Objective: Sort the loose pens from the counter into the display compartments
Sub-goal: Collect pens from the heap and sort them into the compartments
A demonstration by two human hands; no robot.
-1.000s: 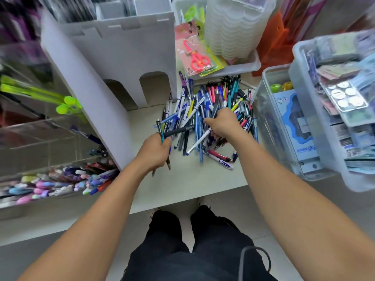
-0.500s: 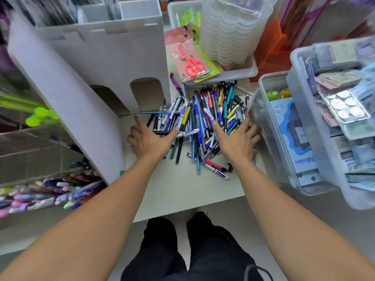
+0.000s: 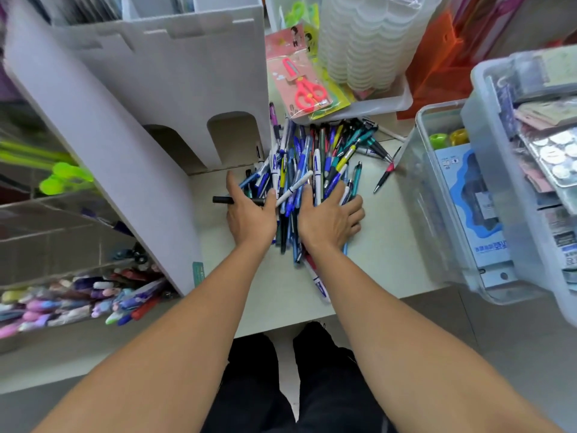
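Observation:
A heap of loose pens (image 3: 312, 164), mostly blue, white and black, lies on the pale counter (image 3: 384, 245). My left hand (image 3: 249, 214) presses flat against the heap's left side, fingers straight, over a black pen (image 3: 223, 200) that sticks out leftward. My right hand (image 3: 331, 217) presses flat on the heap's right side, fingers spread. The pens are bunched between both palms. One red-tipped pen (image 3: 385, 175) lies apart to the right. Clear display compartments (image 3: 62, 239) at the left hold coloured pens (image 3: 78, 301).
A white cardboard display stand (image 3: 162, 89) rises behind and left of the heap. A packet of pink scissors (image 3: 299, 79) and a stack of clear containers (image 3: 371, 42) sit in a tray behind. Clear storage bins (image 3: 443, 214) crowd the right edge.
Both hands have swept inward from the outer edges of the spread pens, gathering them into a tighter heap. A second ago the hands gripped pens; they now lie flat.

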